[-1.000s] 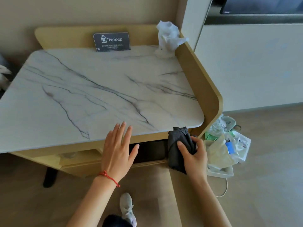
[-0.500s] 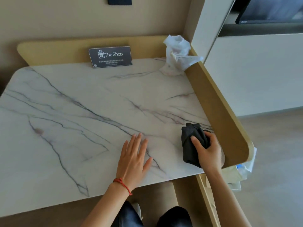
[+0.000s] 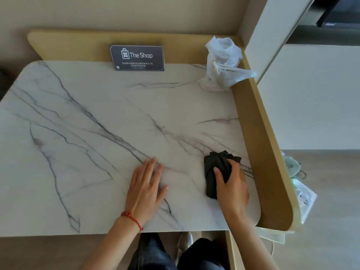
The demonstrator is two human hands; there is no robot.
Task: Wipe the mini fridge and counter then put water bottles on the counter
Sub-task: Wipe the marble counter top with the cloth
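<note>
right hand [image 3: 231, 184] clutching black cloth [image 3: 216, 170] on counter [image 3: 97, 133], left hand [image 3: 145, 186] flat

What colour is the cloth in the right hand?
Black, or very dark grey: the cloth, seen in the head view.

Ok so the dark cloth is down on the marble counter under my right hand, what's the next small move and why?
Probably sweep the bunched dark grey cloth leftward across the white veined marble counter. The right hand presses it down by the right wooden rim, so most of the top lies to its left. The left hand rests flat in that path and would need lifting.
</note>
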